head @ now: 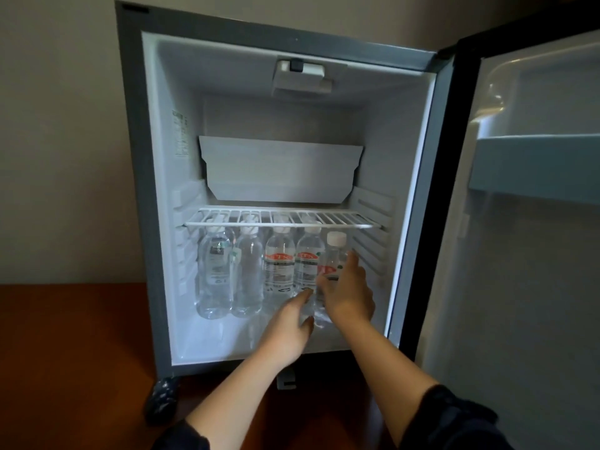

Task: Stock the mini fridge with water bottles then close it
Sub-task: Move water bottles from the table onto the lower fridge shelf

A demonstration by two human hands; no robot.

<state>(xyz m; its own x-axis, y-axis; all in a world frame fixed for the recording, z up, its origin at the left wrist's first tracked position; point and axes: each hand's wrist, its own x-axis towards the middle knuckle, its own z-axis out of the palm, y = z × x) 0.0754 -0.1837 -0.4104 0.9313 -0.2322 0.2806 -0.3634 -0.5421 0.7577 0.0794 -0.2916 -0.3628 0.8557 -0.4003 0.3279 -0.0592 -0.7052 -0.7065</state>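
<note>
in the head view, the right hand (pixel 349 289) is gripping the rightmost bottle (pixel 336 251) round its middle, with thumb and fingers curling on it. the left hand (pixel 287 326) is holding the bottle's base between thumb and forefinger. the bottle is standing inside the open mini fridge (pixel 136 190), under the wire shelf (pixel 279 219), just beside four upright bottles (pixel 246 274).
</note>
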